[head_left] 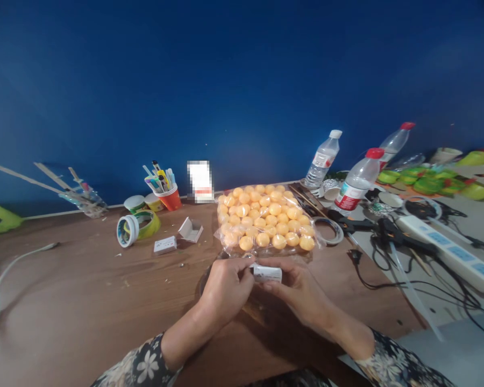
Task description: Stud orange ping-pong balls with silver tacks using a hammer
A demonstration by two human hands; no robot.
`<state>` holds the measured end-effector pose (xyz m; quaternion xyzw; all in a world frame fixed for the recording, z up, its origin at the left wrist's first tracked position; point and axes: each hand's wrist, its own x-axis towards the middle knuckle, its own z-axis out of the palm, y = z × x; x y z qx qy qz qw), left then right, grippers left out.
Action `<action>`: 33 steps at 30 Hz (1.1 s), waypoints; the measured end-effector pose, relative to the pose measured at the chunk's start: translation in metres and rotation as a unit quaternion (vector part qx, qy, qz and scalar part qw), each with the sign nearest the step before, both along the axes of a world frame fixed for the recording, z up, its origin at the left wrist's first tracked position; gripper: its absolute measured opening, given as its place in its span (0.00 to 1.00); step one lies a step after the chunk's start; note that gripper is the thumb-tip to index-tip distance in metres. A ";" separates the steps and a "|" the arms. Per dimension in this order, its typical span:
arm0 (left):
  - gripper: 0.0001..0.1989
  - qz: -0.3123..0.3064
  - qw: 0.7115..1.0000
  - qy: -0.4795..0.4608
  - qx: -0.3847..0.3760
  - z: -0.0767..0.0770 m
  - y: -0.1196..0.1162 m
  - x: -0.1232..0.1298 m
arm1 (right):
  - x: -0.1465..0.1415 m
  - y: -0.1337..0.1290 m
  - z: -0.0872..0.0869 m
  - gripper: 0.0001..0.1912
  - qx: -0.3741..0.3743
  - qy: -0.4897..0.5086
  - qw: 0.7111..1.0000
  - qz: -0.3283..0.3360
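Note:
Between my two hands is a small white printed box (268,273), held just above the brown tabletop. My right hand (302,293) is closed on its right side, with thumb below and fingers above. My left hand (228,285) pinches at the left end, where its fingertips hide that part of the box. Just beyond my hands lies a clear plastic bag of orange balls (266,217). To the left, a similar small white box (165,245) rests on the table beside an open white carton (191,231).
Tape rolls (128,231) and a cup of pens (169,198) stand left of the bag. On the right are plastic bottles (353,185), another tape roll (328,231), black cables and a power strip (452,250). A white cable (8,271) lies far left. A blue wall rises behind.

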<state>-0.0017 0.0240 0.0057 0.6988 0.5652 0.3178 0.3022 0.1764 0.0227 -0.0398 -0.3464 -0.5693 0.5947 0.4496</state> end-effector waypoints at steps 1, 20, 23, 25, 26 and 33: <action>0.17 0.005 1.000 -0.001 -0.002 0.000 0.000 0.000 | 0.000 0.000 0.000 0.20 -0.004 0.003 1.000 0.002; 0.09 0.042 0.979 -0.164 -0.116 -0.002 0.007 0.010 | 0.011 0.006 0.009 0.08 0.054 -0.058 0.995 -0.056; 0.07 0.042 0.989 -0.120 -0.079 -0.004 0.005 0.011 | 0.011 0.005 0.018 0.10 0.080 -0.083 0.993 -0.014; 0.08 0.026 0.993 -0.097 -0.064 -0.006 0.005 0.011 | 0.009 0.004 0.024 0.07 0.120 -0.149 0.981 -0.023; 0.10 0.013 0.993 -0.095 -0.062 -0.006 0.005 0.012 | 0.008 0.004 0.026 0.04 0.143 -0.191 0.971 -0.031; 0.25 -0.044 0.976 -0.198 -0.082 -0.012 0.007 0.019 | 0.003 0.002 0.032 0.34 0.246 -0.339 0.908 -0.015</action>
